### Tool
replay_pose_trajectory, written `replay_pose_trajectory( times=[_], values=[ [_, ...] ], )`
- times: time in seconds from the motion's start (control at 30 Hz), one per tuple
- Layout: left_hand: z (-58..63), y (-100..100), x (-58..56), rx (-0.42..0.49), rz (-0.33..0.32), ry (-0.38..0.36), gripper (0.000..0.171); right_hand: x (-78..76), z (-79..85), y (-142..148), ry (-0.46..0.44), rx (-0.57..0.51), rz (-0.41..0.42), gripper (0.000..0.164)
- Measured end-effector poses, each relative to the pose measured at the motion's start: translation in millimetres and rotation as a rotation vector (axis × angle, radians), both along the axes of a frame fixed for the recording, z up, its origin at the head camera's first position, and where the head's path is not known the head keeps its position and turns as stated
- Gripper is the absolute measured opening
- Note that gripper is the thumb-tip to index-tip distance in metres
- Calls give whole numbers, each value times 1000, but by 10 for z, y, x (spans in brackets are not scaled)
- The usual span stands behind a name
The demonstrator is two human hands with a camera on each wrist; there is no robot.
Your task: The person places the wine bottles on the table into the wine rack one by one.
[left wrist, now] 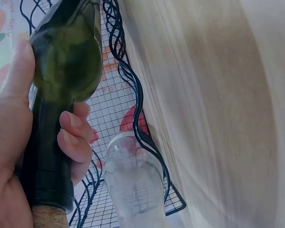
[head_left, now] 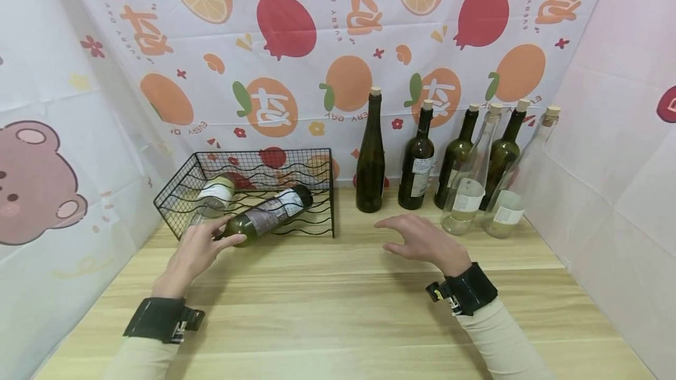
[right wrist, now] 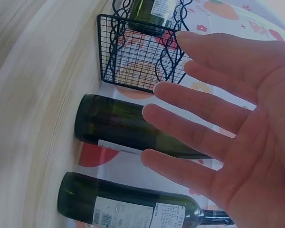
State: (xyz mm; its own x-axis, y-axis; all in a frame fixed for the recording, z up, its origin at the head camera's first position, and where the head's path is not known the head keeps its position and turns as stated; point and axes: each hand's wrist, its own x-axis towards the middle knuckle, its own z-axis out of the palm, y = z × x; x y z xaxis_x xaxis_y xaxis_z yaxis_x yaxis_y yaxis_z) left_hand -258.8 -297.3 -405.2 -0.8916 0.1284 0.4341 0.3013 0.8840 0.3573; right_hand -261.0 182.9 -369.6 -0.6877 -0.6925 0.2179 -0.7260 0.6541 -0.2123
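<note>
My left hand [head_left: 195, 251] grips a dark green wine bottle [head_left: 269, 214] by its neck. The left wrist view shows the thumb and fingers wrapped around the neck, with a cork [left wrist: 50, 217] in its mouth. The bottle slants over a black wire wine rack [head_left: 332, 192], its base toward the rack's right end; whether it rests on the wires I cannot tell. Beside it in the rack lies a clear bottle [head_left: 216, 192] with a pale label. My right hand [head_left: 425, 242] hovers over the table, fingers spread and holding nothing, nearest the standing bottles.
A tall dark bottle [head_left: 371, 163] and a labelled dark bottle [head_left: 419, 163] stand right of the rack. Farther right stand two more dark bottles and two clear ones [head_left: 465, 198], all corked. Printed cloth hangs behind and at both sides of the wooden table [head_left: 327, 309].
</note>
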Motion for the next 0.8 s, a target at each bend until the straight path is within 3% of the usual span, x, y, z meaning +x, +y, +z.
replay_pose_trajectory(
  times=[0.67, 0.8],
  values=[
    [-31, 32, -89, 8, 96, 63, 67, 7, 13, 11, -27, -1, -38, 45],
    [-37, 32, -117, 2, 93, 107, 48, 6, 13, 11, -33, -3, -41, 45]
  ],
)
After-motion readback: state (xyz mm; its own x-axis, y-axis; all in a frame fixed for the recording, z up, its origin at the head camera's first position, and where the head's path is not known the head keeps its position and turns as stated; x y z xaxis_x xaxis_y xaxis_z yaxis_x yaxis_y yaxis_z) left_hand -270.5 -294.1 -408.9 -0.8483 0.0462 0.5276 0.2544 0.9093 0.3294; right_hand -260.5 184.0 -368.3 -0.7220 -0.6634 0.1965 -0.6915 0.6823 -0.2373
